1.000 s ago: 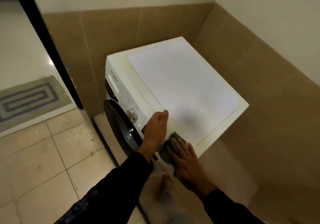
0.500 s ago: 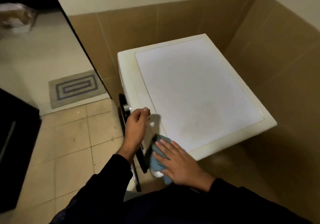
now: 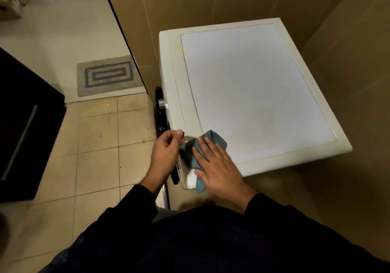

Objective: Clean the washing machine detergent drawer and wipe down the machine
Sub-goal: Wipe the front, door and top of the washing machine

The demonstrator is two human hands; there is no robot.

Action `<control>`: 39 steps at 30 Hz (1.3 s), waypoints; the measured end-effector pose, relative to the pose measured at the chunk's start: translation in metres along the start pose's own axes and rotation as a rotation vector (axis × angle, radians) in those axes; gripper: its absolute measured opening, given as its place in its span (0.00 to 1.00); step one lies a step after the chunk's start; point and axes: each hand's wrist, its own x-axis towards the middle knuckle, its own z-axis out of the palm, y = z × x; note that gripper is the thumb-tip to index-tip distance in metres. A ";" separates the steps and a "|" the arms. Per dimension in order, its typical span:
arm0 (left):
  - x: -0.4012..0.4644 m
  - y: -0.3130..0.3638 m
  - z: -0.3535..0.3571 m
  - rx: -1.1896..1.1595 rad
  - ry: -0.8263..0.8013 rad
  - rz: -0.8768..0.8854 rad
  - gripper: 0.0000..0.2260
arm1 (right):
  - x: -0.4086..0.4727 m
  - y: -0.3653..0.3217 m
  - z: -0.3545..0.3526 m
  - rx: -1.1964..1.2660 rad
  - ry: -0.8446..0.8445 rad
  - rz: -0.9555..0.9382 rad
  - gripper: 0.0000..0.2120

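Wiping machine top | cloth (image 3: pixel 207 144): blue, soft, limp, light; lies at near-left corner of washing machine (image 3: pixel 259 86) | right hand (image 3: pixel 217 167) flat, pressing it | left hand (image 3: pixel 166 152) loosely curled, empty | hold: bunch mid-cloth.

A washer (image 3: pixel 249 95) with a cream-white body and a paler, faintly bluish-white top panel. Its door (image 3: pixel 158 112) is black with a silver handle. A blue-grey cloth (image 3: pixel 213 140) lies on the near corner of the top. Black sleeves (image 3: pixel 126 205) cover both arms. The wall (image 3: pixel 190 0) is tan tile. The floor (image 3: pixel 99 144) is beige square tile with darker grout lines and a few dark smudges. A grey mat (image 3: pixel 108 75) carries nested dark blue rectangles. A black cabinet (image 3: pixel 25 125) has a long silver handle.
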 end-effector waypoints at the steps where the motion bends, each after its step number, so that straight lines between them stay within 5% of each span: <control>1: 0.002 0.003 0.000 -0.003 0.002 -0.002 0.12 | -0.009 0.012 0.002 -0.021 -0.006 -0.016 0.31; 10: -0.005 0.006 -0.001 0.032 0.022 0.008 0.13 | 0.047 0.018 -0.010 -0.074 0.041 0.297 0.34; 20: -0.014 0.008 0.050 -0.090 0.298 -0.047 0.09 | -0.023 0.073 0.001 -0.141 -0.065 -0.283 0.41; 28: -0.057 -0.005 0.074 -0.119 0.482 -0.099 0.09 | 0.028 0.072 -0.014 -0.033 0.012 -0.109 0.37; 35: -0.080 -0.014 0.070 -0.023 0.582 -0.049 0.09 | 0.011 0.022 0.003 -0.067 0.013 -0.340 0.33; 39: -0.072 -0.011 0.065 0.004 0.467 -0.057 0.10 | -0.023 0.043 0.001 -0.070 -0.030 -0.410 0.32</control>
